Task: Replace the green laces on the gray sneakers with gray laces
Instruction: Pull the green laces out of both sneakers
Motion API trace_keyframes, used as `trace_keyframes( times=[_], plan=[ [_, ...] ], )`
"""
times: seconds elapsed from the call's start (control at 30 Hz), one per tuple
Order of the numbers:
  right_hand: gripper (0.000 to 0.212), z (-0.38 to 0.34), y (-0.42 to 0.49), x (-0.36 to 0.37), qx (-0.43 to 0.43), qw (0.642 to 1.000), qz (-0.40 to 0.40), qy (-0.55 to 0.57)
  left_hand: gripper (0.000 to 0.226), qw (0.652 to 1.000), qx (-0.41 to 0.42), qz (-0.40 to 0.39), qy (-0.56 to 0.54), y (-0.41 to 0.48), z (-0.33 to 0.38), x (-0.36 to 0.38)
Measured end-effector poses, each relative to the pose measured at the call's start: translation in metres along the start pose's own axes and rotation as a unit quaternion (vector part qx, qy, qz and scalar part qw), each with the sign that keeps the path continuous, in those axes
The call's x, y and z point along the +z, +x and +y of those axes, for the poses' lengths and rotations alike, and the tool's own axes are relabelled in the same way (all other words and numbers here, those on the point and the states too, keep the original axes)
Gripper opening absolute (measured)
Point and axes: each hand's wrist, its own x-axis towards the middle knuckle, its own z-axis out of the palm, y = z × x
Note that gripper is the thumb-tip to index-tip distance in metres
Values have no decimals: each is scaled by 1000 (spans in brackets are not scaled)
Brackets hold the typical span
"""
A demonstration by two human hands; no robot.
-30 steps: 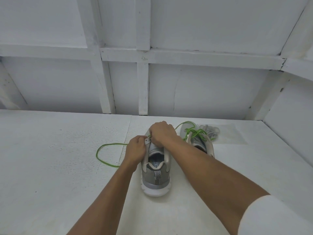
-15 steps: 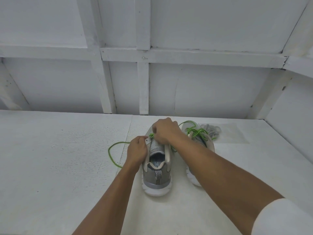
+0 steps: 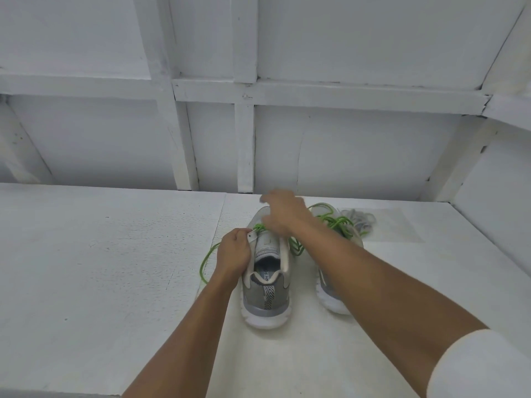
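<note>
Steadying sneaker (image 3: 265, 297) on desk (image 3: 115, 254): left grip (image 3: 234, 251) clenched on its eyelet edge so right grip (image 3: 283, 214), blurred and its hold unclear, can presumably free green lace (image 3: 205, 262).

Two gray sneakers stand on the one counter (image 3: 100, 268): the left sneaker (image 3: 265, 297) and the right sneaker (image 3: 330, 294). There are two green laces, the left green lace (image 3: 204, 262) and the right green lace (image 3: 333, 224). One bundle of gray laces (image 3: 359, 219) lies toward the far edge, with one clear bag (image 3: 402, 225). Two hands show: the left hand (image 3: 234, 251) and the right hand (image 3: 283, 214).
</note>
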Motion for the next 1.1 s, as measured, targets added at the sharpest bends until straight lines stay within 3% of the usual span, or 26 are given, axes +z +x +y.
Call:
trace_keyframes(
  times=[0.07, 0.13, 0.43, 0.5, 0.57, 0.63, 0.7, 0.87, 1.03, 1.1],
  plan=[
    [34, -9, -2, 14, -12, 998, -55, -37, 36, 1000, 2, -1, 1, 0, 0, 0],
    [26, -11, -4, 20, -5, 997, -41, -69, 36, 1000, 1, -2, -1, 0, -1, -1],
    [30, 25, 8, -30, 79, 977, 189, -62, 36, 1000, -14, 1, 16, 0, -2, 0],
    [44, 24, 8, -31, 71, 985, 151, -40, 36, 1000, -14, 1, 14, 1, -2, 0],
    [57, 14, 6, -22, 43, 997, 53, -21, 36, 1000, -16, 2, 12, 1, -2, 0],
    [52, 1, 4, -5, 22, 999, -43, -22, 36, 1000, -15, 1, 11, 1, -2, 0],
    [35, -7, 1, 11, 20, 996, -74, -37, 36, 1000, -10, -1, 17, 1, -1, 0],
    [16, -2, 4, 2, 35, 998, 17, -46, 37, 1000, -6, -1, 16, 1, -3, -1],
    [18, 21, 14, -30, 71, 980, 179, -43, 36, 1000, -19, -2, 0, 1, -3, -1],
    [17, 23, 14, -31, 96, 979, 174, -43, 36, 1000, -21, -2, -1, 1, -3, 0]
  ],
)
